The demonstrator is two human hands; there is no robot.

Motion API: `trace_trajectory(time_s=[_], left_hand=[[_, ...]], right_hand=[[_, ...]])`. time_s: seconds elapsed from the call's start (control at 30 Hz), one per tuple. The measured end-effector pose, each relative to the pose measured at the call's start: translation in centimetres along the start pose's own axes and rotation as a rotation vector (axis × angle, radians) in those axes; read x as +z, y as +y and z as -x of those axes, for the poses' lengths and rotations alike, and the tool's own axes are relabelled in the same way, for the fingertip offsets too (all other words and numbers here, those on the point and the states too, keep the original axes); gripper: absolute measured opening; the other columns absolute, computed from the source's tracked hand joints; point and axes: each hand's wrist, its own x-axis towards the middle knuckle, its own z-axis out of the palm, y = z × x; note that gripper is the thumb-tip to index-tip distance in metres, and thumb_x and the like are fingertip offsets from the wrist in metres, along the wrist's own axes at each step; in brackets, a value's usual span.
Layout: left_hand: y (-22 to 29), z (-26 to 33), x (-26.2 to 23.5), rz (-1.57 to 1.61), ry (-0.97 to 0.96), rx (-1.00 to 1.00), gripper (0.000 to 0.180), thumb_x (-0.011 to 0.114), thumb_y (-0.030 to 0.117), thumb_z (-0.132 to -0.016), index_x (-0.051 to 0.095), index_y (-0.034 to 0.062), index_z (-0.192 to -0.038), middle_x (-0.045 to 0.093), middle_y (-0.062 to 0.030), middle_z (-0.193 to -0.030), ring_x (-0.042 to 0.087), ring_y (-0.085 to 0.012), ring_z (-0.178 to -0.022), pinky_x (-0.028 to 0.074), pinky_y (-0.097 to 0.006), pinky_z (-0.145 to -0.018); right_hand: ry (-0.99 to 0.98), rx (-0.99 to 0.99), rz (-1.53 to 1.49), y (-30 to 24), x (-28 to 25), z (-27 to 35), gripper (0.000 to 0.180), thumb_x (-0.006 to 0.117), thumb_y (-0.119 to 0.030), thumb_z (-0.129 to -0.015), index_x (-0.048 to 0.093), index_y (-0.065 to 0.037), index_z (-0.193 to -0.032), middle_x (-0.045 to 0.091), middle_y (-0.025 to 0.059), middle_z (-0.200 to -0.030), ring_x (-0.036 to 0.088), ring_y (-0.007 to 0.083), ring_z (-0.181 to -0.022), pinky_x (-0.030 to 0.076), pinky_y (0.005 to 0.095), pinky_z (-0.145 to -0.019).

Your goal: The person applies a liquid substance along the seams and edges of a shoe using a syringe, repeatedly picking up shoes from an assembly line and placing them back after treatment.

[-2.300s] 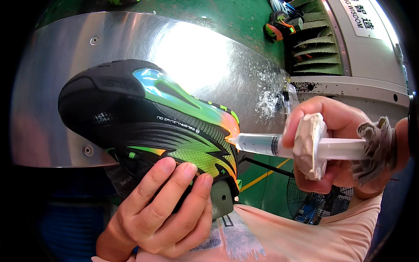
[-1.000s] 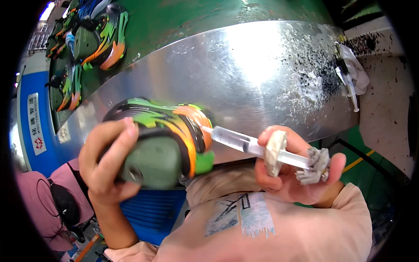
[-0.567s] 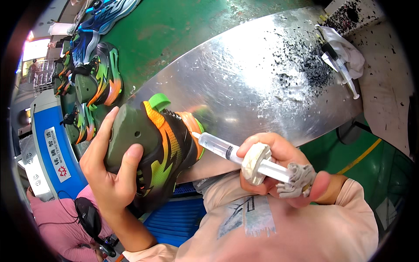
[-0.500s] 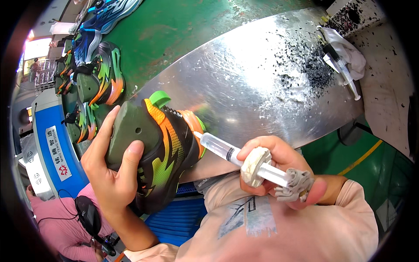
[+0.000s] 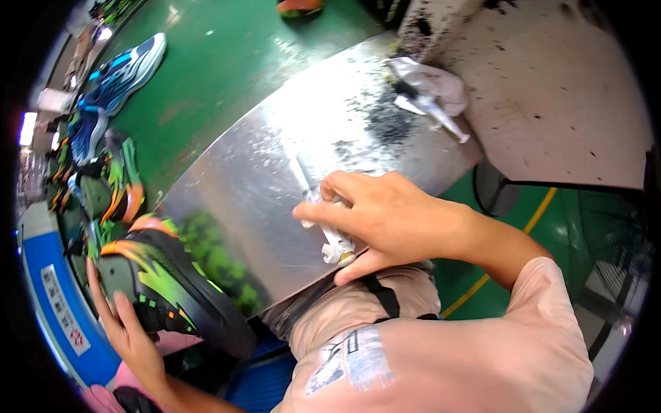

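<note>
Right hand [image 5: 385, 220] at frame centre, fingers curled around a syringe [image 5: 329, 230] — barrel lies flat on the shiny metal tabletop [image 5: 275, 172], glue-crusted plunger end poking out under the palm near the sheet's lower edge. Left hand [image 5: 127, 330] at lower left, fingers wrapped under a black-green-orange shoe [image 5: 172, 282], held just off the left edge of the tabletop, sole side towards the camera. Shoe and syringe well apart. Upper right of the sheet: a crumpled white rag [image 5: 430, 86] with a second syringe [image 5: 441, 117] lying against it, dark specks scattered around. Far left — a row of similar shoes [image 5: 103, 165] on the green belt [image 5: 220, 62], a blue one among them up top.
</note>
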Motion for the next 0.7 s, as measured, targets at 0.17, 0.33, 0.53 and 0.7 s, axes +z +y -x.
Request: trace_trajectory(time_s=[0.17,0.33,0.53,0.7], left_hand=[[2.5,2.9,-2.4,-0.727,-0.162,0.279,0.09,0.077,0.019,-0.048,0.048,0.0037,-0.132,0.035,-0.0035,-0.076,0.039,-0.0148,-0.065,0.038,-0.024,-0.058],[1.2,-2.8,1.0,-0.645,-0.245,0.682,0.095,0.079,0.002,-0.03,0.052,0.0044,-0.122,0.05,-0.0157,-0.121,0.048,-0.035,-0.111,0.038,-0.042,-0.096],[-1.2,-5.0,1.6,-0.397,-0.334,0.674,0.073,0.082,0.011,-0.03,0.06,0.0037,-0.1,0.063,-0.0126,-0.096,0.056,-0.0326,-0.091,0.042,-0.04,-0.084],[-3.9,-4.6,1.3,-0.346,-0.27,0.716,0.071,0.083,0.013,-0.033,0.061,0.0029,-0.099,0.063,-0.014,-0.099,0.057,-0.033,-0.096,0.043,-0.04,-0.087]], right_hand=[[0.379,0.176,0.508,2.9,-2.9,3.9,0.053,0.072,-0.029,-0.072,0.052,-0.008,-0.116,0.054,0.0114,-0.101,0.054,0.0288,-0.095,0.048,0.0366,-0.075],[0.502,0.443,0.839,6.6,-3.6,5.6,0.035,0.067,-0.02,-0.078,0.055,-0.006,-0.108,0.055,0.0094,-0.099,0.053,0.0279,-0.094,0.049,0.0363,-0.074],[0.667,0.247,0.839,6.2,-3.1,5.6,0.033,0.065,-0.014,-0.078,0.055,-0.006,-0.109,0.054,0.01,-0.098,0.054,0.0277,-0.089,0.049,0.0372,-0.071],[0.419,0.459,0.57,3.2,-2.7,8.4,0.034,0.064,-0.01,-0.075,0.055,-0.005,-0.108,0.053,0.0123,-0.095,0.056,0.0302,-0.08,0.048,0.0378,-0.069]])
